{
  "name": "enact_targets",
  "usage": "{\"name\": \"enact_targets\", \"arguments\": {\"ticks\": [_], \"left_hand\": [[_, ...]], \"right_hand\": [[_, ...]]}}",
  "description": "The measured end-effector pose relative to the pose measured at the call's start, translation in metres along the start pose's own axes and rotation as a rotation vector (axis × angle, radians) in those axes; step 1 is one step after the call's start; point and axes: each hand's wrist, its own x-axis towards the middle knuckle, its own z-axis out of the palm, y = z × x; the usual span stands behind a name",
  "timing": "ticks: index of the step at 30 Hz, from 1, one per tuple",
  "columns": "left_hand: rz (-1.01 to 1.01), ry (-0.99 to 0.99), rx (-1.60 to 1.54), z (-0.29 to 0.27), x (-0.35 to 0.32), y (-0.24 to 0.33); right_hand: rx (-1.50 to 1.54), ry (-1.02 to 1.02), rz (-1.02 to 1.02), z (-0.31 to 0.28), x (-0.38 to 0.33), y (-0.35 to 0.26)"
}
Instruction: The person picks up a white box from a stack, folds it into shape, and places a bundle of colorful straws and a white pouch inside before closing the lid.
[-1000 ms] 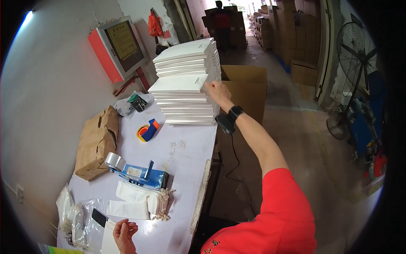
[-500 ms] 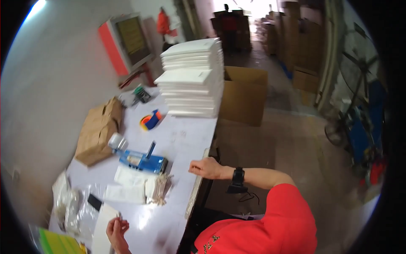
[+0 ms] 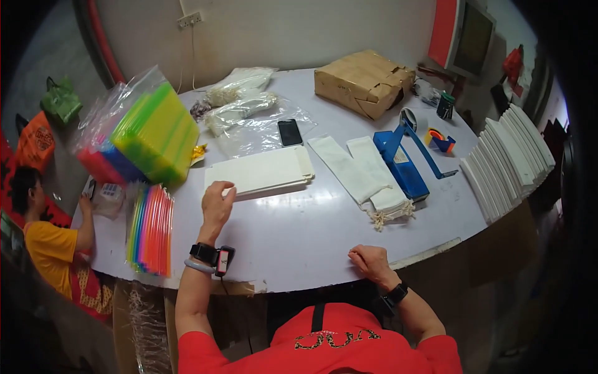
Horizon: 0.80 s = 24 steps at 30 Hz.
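My left hand (image 3: 217, 202) rests on the near left corner of a short pile of flat white cardboard sheets (image 3: 261, 172) lying on the white table (image 3: 299, 237). Its fingers are spread on the sheets and grip nothing. My right hand (image 3: 369, 261) lies at the table's near edge with its fingers curled and nothing in it. Each wrist wears a dark watch. To the right of the sheets lie white drawstring cloth bags (image 3: 364, 174) and a blue tape dispenser (image 3: 402, 159).
A tall stack of white boxes (image 3: 507, 162) stands at the right end, a brown paper parcel (image 3: 364, 81) at the back. A black phone (image 3: 289, 132) lies on clear bags. Coloured folders (image 3: 149, 230) and a bagged pile (image 3: 146, 134) sit left. Another person in yellow (image 3: 47, 243) crouches there.
The view has swung from the box stack to the table in front of me. My right hand came back from the stack to the near edge; my left hand moved onto the white sheets.
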Motion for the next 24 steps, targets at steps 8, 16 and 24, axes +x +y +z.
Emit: {"name": "enact_targets", "arguments": {"ticks": [8, 16, 24], "left_hand": [[0.231, -0.015, 0.11, 0.055, 0.051, -0.098], [0.123, -0.195, 0.437, 0.107, 0.093, -0.072], [0.127, -0.313, 0.599, 0.086, 0.081, -0.05]], "right_hand": [[-0.031, 0.044, -0.116, 0.004, -0.006, 0.006], [-0.212, 0.063, -0.099, 0.023, -0.018, 0.02], [-0.297, 0.032, -0.107, 0.024, -0.015, 0.014]]}}
